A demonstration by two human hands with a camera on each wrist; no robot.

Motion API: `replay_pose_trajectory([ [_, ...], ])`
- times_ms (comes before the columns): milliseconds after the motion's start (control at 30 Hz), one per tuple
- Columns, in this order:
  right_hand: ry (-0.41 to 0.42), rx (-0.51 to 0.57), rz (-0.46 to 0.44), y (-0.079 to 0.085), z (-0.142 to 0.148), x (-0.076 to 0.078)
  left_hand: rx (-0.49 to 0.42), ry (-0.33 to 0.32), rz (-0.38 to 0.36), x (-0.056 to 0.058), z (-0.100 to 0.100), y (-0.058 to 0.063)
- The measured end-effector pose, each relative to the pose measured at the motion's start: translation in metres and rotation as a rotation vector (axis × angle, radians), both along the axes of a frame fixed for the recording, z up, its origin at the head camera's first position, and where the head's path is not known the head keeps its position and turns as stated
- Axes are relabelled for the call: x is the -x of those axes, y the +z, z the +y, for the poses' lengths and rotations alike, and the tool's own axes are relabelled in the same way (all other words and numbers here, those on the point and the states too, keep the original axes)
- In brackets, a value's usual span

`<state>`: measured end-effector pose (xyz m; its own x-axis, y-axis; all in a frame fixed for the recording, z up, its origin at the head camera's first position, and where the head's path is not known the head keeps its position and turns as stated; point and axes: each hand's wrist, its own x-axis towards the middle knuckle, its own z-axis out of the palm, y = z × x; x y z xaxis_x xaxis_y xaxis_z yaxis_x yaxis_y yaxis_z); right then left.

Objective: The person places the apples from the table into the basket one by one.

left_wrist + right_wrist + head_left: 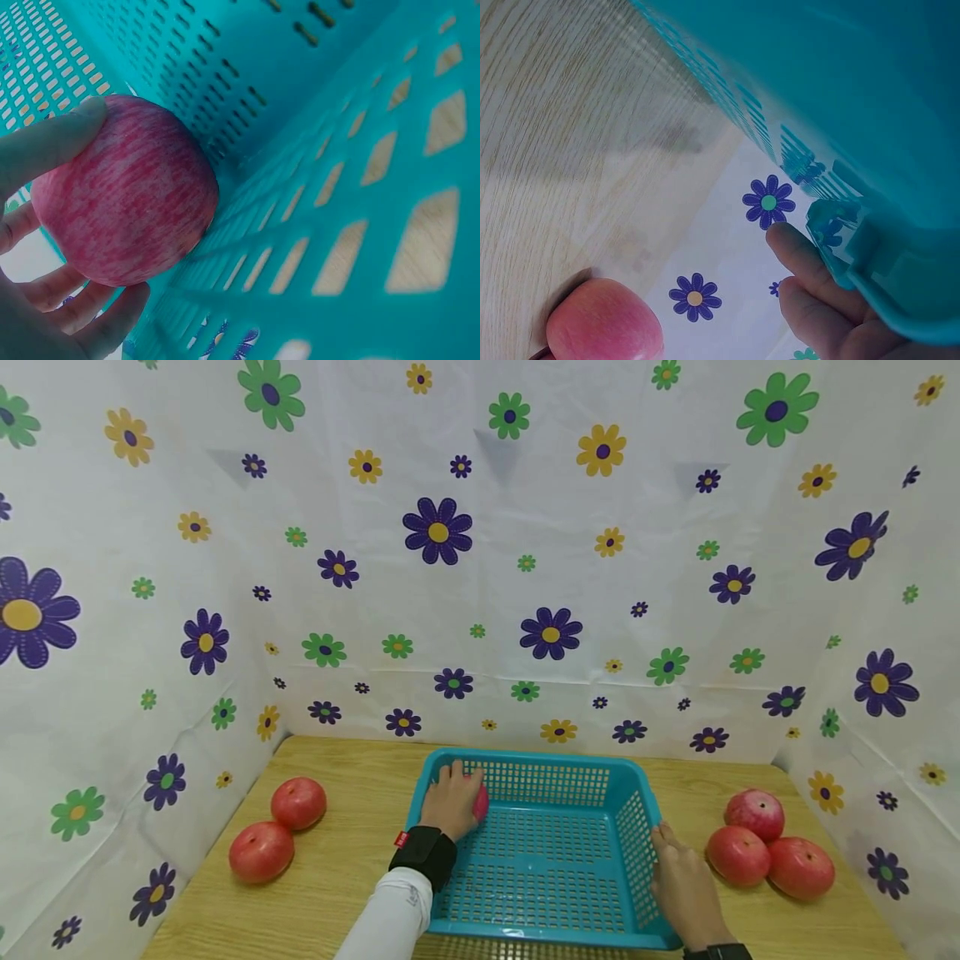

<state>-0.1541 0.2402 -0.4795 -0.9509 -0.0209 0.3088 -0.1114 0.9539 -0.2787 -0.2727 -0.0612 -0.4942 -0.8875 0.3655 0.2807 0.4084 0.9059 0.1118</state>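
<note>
Currently, the blue perforated basket (531, 867) contains one red apple (482, 802), positioned near its far-left corner and held between the left hand's (448, 802) thumb and fingers. The right hand (684, 883) grips the right rim. Five apples (738, 856) lie outside.

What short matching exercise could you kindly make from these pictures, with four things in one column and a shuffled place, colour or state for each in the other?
Things:
1. Basket
2. Left hand
3. Two apples
4. Three apples

Places, colours or states:
A. Outside the basket, to its right
B. Holding an apple
C. Turquoise
D. Outside the basket, to its left

Pairs: 1-C, 2-B, 3-D, 4-A
</note>
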Motion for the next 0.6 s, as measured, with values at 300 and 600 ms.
replay_pose_trajectory([
  [300,-0.018,0.015,-0.026,0.002,-0.002,-0.001,-0.017,0.01,-0.057,0.0,0.003,-0.013],
  [600,-0.03,0.003,-0.007,0.001,-0.003,-0.001,0.007,-0.01,-0.037,0.005,0.005,-0.02],
])
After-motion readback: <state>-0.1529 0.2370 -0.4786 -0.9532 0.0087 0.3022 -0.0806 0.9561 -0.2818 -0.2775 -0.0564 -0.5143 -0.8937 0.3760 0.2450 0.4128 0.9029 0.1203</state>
